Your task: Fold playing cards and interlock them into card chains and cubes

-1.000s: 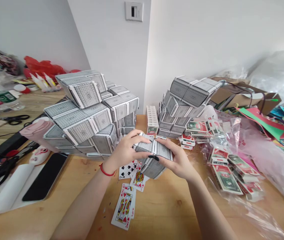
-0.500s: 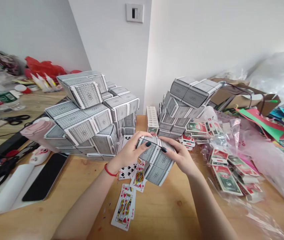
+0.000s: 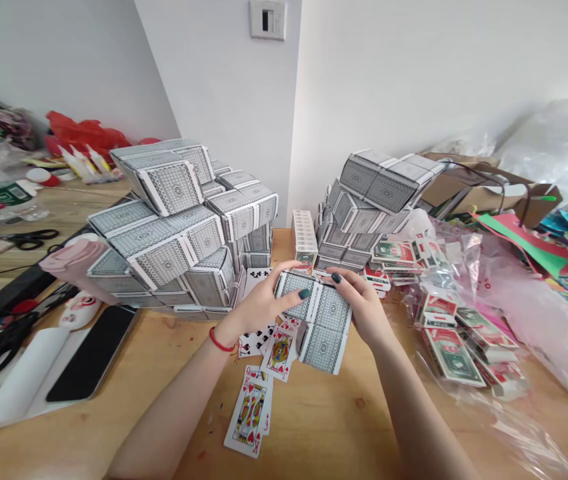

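Note:
A block built of folded playing cards (image 3: 325,333), grey patterned backs outward, is held between both hands above the wooden table. My left hand (image 3: 267,300) grips its left side, thumb lying on the front face and fingers behind the top edge. Gripping the upper right corner is my right hand (image 3: 364,303), its thumb near the top edge. The far side of the block is hidden. Loose playing cards lie below and to the left, among them a king of hearts (image 3: 247,417) and a jack of hearts (image 3: 280,353).
Stacks of similar card blocks stand at left (image 3: 179,233) and right (image 3: 381,193). Card boxes (image 3: 451,357) and clear plastic wrap lie on the right. A black phone (image 3: 95,353), a paper roll (image 3: 24,380) and black scissors (image 3: 4,340) are on the left.
The card block has turned so its front face shows more squarely, its lower end shifting slightly right. My right thumb has moved up toward the top edge.

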`<state>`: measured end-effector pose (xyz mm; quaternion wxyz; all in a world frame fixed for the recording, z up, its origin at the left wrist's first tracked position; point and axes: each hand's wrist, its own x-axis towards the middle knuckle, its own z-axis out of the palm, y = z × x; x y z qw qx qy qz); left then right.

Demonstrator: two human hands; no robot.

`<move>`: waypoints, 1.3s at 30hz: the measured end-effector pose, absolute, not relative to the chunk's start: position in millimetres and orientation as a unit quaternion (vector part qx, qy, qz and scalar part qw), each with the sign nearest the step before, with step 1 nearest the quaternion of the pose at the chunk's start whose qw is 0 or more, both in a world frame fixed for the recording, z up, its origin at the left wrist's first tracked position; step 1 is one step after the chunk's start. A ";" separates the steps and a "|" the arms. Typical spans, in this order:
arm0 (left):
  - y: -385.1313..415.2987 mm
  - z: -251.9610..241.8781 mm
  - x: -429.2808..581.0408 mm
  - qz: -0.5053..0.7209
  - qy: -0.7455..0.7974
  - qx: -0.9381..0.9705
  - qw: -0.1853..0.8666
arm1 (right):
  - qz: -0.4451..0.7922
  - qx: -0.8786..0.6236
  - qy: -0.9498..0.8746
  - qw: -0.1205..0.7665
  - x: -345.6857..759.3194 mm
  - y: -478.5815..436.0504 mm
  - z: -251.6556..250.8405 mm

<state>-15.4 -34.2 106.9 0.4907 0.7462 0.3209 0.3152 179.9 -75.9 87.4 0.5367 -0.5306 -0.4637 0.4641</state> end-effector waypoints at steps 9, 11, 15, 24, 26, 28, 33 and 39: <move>-23.1 96.4 -17.5 0.424 0.410 0.671 0.449 | 0.530 -0.465 -0.505 0.498 174.7 -79.0 86.6; -22.3 93.9 -17.6 0.428 0.424 0.665 0.443 | 0.543 -0.466 -0.479 0.508 169.7 -77.7 83.7; -24.8 91.6 -16.2 0.414 0.429 0.675 0.434 | 0.546 -0.471 -0.446 0.530 165.6 -74.6 77.6; -32.3 97.3 -5.8 0.451 0.354 0.586 0.572 | 0.496 -0.458 -0.472 0.567 173.3 -76.8 84.0; -35.8 97.1 -1.6 0.405 0.313 0.552 0.658 | 0.482 -0.459 -0.462 0.586 172.6 -75.6 82.2; -39.2 96.4 2.5 0.361 0.304 0.545 0.693 | 0.474 -0.463 -0.457 0.593 171.3 -74.2 79.1; -42.6 95.9 9.3 0.349 0.309 0.564 0.681 | 0.454 -0.479 -0.471 0.586 167.6 -72.8 73.7; -41.4 91.3 6.6 0.335 0.326 0.583 0.665 | 0.448 -0.478 -0.475 0.588 163.2 -73.6 76.0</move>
